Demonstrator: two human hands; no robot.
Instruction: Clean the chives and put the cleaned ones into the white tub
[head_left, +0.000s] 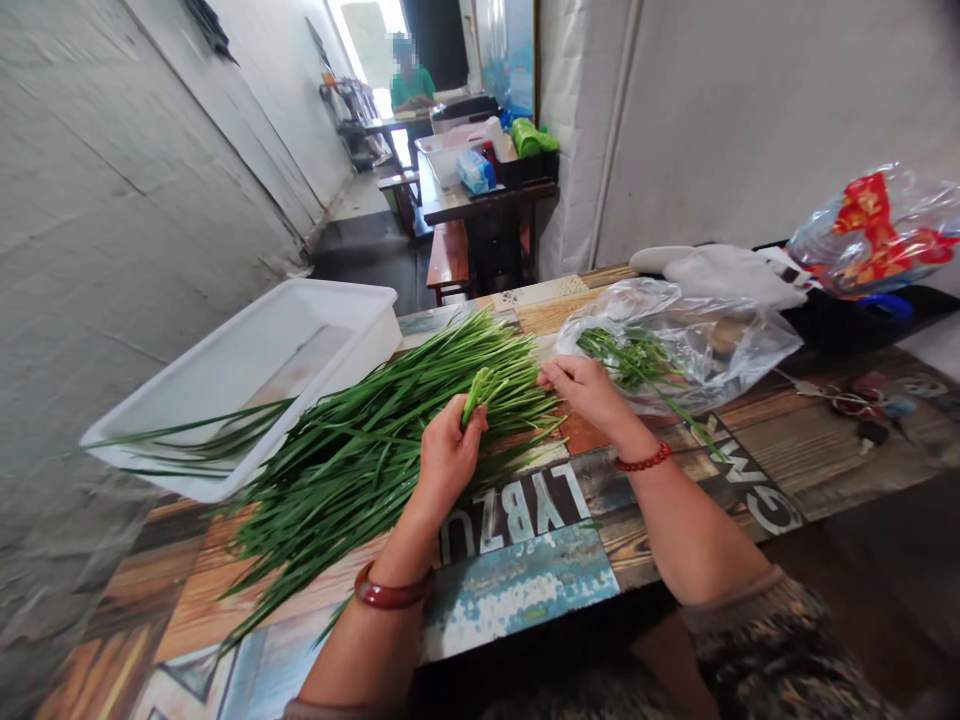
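Observation:
A large pile of garlic chives (352, 430) lies across the patterned table, pale stem ends toward the right. My left hand (448, 450) is closed around a small bunch of garlic chives (480, 384), its cut-looking ends poking up above the thumb. Beside the pile's stem ends, my right hand (581, 390) has its fingers curled together in a pinch; what they hold, if anything, is too small to make out. Just past it, a clear plastic bag (750, 345) lies spread with loose green scraps (630, 355) on it.
A white plastic tub (337, 300) stands at the left, with some long leaves hanging over its rim. White cloth-like items (727, 272), a red-printed plastic package (870, 230) and keys (870, 430) are at the right. Farther back are another table (480, 205) and a seated person (411, 85).

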